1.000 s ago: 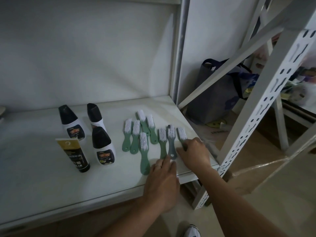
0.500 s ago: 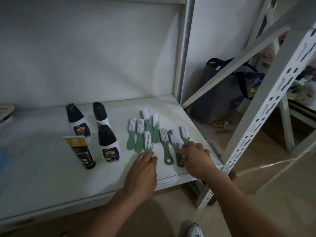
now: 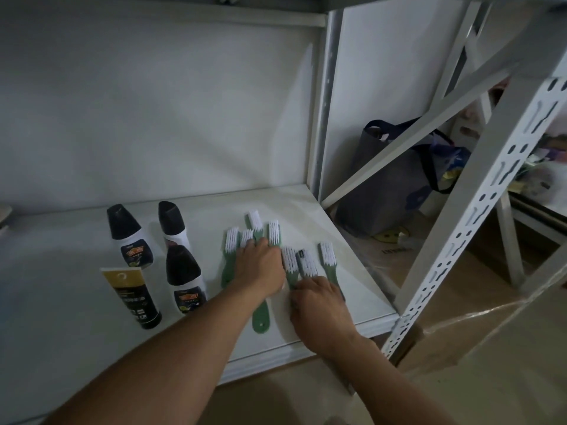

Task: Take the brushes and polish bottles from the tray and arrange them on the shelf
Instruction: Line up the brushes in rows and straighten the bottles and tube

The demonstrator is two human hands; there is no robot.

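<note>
Several green brushes with white bristles lie on the white shelf. My left hand presses down over the handles of the middle green brushes, fingers curled; one long green handle sticks out under my wrist. My right hand covers the handles of the right group, fingertips on the grey brush, beside a green brush. To the left stand three black-capped polish bottles and a gold-and-black tube. No tray is in view.
A slotted white upright and a diagonal brace frame the shelf's right end. Behind them a dark bag sits on the floor. The shelf's front edge runs just below my right wrist.
My left hand has moved up and right from the front of the shelf onto the middle brushes. My right hand has shifted slightly along the right group's handles.
</note>
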